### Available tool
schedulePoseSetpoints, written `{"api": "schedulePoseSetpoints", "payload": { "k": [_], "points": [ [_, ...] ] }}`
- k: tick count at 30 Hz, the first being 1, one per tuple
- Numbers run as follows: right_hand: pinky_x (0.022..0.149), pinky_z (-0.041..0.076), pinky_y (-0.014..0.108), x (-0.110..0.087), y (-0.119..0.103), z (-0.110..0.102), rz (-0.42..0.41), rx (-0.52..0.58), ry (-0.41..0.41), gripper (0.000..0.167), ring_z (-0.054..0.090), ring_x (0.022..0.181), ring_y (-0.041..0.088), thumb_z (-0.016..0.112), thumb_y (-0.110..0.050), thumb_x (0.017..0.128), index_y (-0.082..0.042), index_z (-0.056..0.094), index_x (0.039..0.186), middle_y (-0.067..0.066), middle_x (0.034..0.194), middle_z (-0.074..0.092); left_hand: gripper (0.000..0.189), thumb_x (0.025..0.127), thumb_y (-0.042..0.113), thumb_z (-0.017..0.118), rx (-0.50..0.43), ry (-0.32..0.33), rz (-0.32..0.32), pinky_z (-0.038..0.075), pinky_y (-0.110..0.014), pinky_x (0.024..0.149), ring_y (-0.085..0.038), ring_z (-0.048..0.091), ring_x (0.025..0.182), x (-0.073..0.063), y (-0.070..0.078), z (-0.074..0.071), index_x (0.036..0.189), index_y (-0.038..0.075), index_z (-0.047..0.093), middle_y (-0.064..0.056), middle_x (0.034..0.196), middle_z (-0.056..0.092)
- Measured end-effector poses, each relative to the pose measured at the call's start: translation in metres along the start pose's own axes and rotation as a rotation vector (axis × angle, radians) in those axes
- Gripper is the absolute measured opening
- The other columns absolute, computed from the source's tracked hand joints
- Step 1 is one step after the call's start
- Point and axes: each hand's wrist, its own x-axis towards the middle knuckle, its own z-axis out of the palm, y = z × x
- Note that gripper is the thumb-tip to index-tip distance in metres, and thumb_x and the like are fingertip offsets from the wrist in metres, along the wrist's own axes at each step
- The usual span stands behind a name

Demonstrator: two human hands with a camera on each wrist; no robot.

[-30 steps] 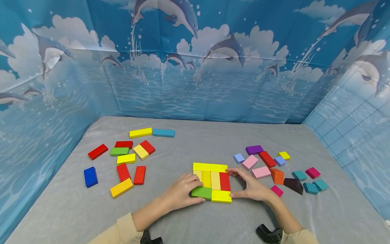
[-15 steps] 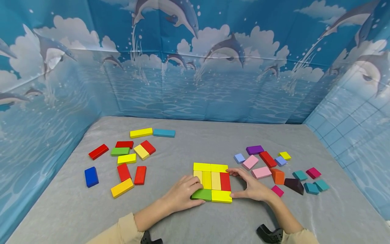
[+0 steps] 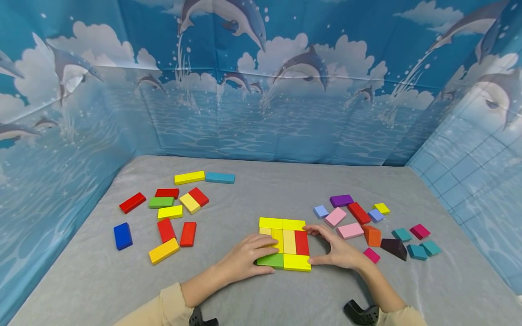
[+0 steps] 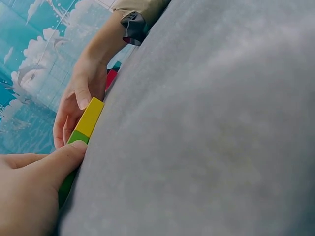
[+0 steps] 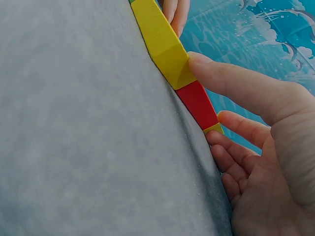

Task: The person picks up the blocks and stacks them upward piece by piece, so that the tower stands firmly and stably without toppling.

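Flat blocks lie fitted together in a rectangle on the grey cloth: yellow blocks [image 3: 271, 222] along the back, pale yellow, yellow and red blocks [image 3: 302, 243] upright in the middle, a green block [image 3: 271, 260] and a yellow block [image 3: 297, 262] in front. My left hand [image 3: 249, 256] lies over the left side, fingers stretched across the middle blocks and thumb at the green block's front edge; it hides the left edge. My right hand [image 3: 338, 249] touches the right side, index finger at the back corner and thumb [image 5: 211, 69] against the front yellow block's end.
Loose blocks lie to the left, among them a blue block [image 3: 123, 236], an orange-yellow block [image 3: 164, 251] and a teal block [image 3: 220, 177]. More lie to the right, including pink blocks [image 3: 349, 231], a purple block [image 3: 341, 200] and a dark wedge [image 3: 393, 249]. A dolphin-printed curtain [image 3: 261, 122] stands behind.
My left fingers have straightened and slid right over the middle blocks, while the thumb stays at the green block. The green block now sits level with its neighbour. My right hand stays put.
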Motion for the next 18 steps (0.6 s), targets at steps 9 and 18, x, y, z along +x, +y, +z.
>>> {"api": "schedulePoseSetpoints", "payload": {
  "k": [9, 18],
  "points": [
    [0.096, 0.038, 0.050, -0.001, 0.003, 0.001, -0.008, -0.012, 0.011, 0.074, 0.042, 0.115, 0.023, 0.075, -0.033, 0.072, -0.014, 0.039, 0.134, 0.005, 0.129, 0.045, 0.046, 0.079, 0.041, 0.068, -0.046, -0.027, -0.037, 0.035, -0.033, 0.101, -0.015, 0.044, 0.119, 0.001, 0.000, 0.000, 0.117, 0.014, 0.062, -0.001, 0.126, 0.053],
    [0.098, 0.035, 0.052, 0.000, 0.002, 0.002, 0.035, 0.030, 0.016, 0.076, 0.041, 0.117, 0.022, 0.077, -0.035, 0.070, -0.017, 0.039, 0.134, 0.003, 0.130, 0.045, 0.055, 0.075, 0.034, 0.074, -0.173, 0.090, -0.248, 0.036, -0.047, 0.099, -0.021, 0.045, 0.119, 0.002, -0.030, -0.034, 0.121, 0.009, 0.059, -0.007, 0.127, 0.053]
  ]
}}
